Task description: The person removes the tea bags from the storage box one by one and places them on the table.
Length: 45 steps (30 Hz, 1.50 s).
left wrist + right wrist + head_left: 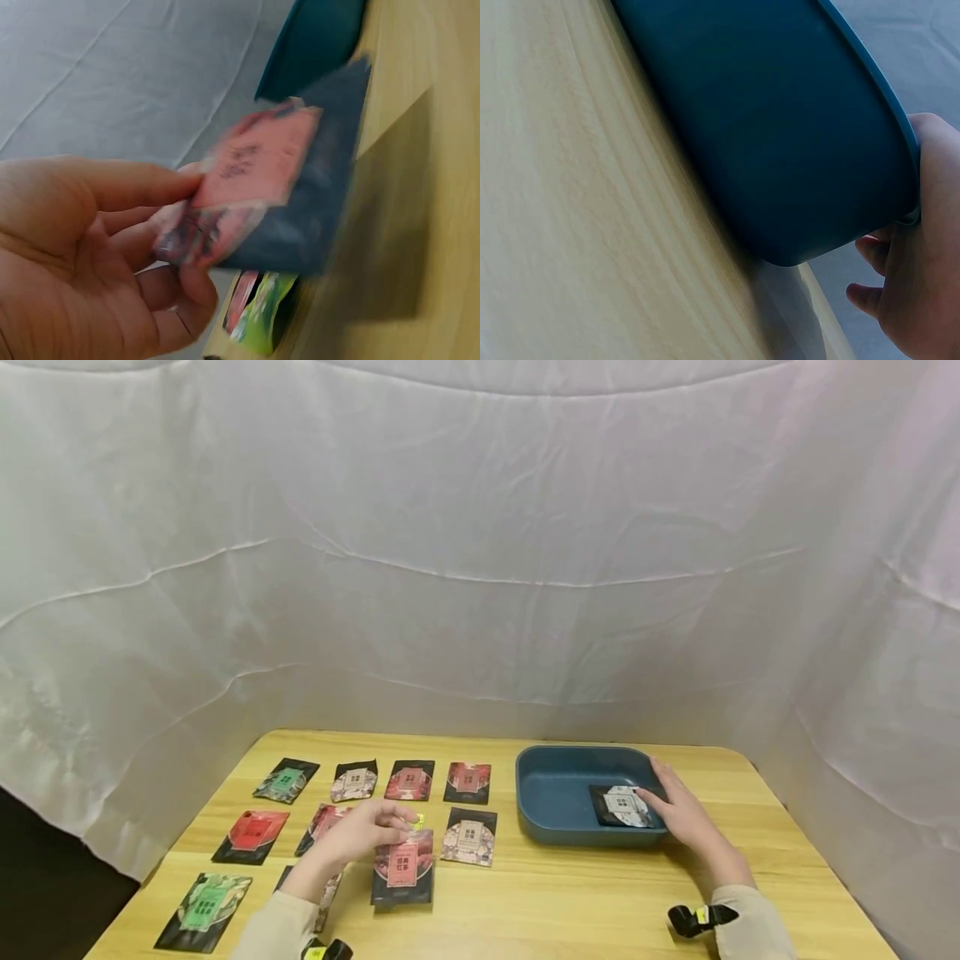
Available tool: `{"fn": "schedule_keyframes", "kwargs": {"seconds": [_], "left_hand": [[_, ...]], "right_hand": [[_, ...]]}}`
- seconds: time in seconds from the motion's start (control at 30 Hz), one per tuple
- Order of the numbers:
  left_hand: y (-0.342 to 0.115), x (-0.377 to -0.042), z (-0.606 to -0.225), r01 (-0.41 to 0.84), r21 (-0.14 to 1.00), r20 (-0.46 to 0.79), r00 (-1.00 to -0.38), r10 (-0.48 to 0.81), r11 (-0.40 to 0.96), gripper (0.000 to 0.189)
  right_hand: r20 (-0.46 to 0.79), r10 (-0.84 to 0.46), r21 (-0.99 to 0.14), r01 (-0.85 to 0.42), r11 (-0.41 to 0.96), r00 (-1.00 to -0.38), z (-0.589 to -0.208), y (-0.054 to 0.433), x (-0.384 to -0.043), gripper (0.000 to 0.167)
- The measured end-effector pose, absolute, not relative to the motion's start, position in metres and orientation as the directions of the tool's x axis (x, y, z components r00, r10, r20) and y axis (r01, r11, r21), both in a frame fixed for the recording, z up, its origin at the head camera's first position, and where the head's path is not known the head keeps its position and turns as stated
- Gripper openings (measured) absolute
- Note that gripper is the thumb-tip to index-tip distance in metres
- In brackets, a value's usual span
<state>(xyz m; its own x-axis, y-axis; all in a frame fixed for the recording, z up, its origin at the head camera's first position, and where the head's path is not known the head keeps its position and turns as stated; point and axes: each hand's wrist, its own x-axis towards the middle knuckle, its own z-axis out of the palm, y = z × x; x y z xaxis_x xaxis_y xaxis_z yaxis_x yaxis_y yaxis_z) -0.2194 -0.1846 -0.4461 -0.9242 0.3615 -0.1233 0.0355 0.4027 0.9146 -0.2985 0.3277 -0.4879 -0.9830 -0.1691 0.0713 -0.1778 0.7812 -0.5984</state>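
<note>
My left hand [360, 833] pinches the upper edge of a pink-and-black tea packet [402, 867] between thumb and fingers. In the left wrist view the same packet [259, 161] is tilted and raised off the wood, casting a shadow. On the right, my right hand [686, 814] grips the end of a dark blue basin [555, 837], with the thumb over the rim and the other fingers outside. The right wrist view shows the basin's wall [780, 127] beside that hand. Inside the basin lies a black-and-white packet [628, 807], close to the thumb tip.
Several packets lie in rows on the left of the wooden table [570, 902], among them a green one [204, 912], a red one [251, 837] and a floral one [469, 837]. A yellow-green packet [418, 821] is partly hidden behind the left hand. White curtains [480, 568] surround the table.
</note>
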Motion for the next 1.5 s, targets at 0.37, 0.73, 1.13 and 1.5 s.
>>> {"fn": "schedule_keyframes", "kwargs": {"seconds": [0.37,0.73,1.13,1.5], "left_hand": [[-0.180,-0.215,-0.452,0.213,0.719,-0.113,-0.903,0.414,0.661,0.013],[-0.171,-0.211,-0.448,0.170,0.549,-0.102,-0.958,0.268,0.818,0.015],[-0.169,-0.209,-0.426,0.104,0.588,-0.074,-0.981,0.181,0.802,0.017],[-0.152,-0.213,-0.405,0.151,0.611,-0.018,-0.979,0.205,0.777,0.019]], "right_hand": [[0.085,-0.166,-0.592,-0.184,0.784,-0.982,-0.484,0.329,-0.295,0.078],[0.081,-0.165,-0.599,-0.180,0.780,-0.983,-0.483,0.328,-0.297,0.078],[0.079,-0.166,-0.598,-0.180,0.781,-0.983,-0.482,0.327,-0.296,0.078],[0.082,-0.172,-0.597,-0.187,0.780,-0.982,-0.485,0.325,-0.297,0.078]]}}
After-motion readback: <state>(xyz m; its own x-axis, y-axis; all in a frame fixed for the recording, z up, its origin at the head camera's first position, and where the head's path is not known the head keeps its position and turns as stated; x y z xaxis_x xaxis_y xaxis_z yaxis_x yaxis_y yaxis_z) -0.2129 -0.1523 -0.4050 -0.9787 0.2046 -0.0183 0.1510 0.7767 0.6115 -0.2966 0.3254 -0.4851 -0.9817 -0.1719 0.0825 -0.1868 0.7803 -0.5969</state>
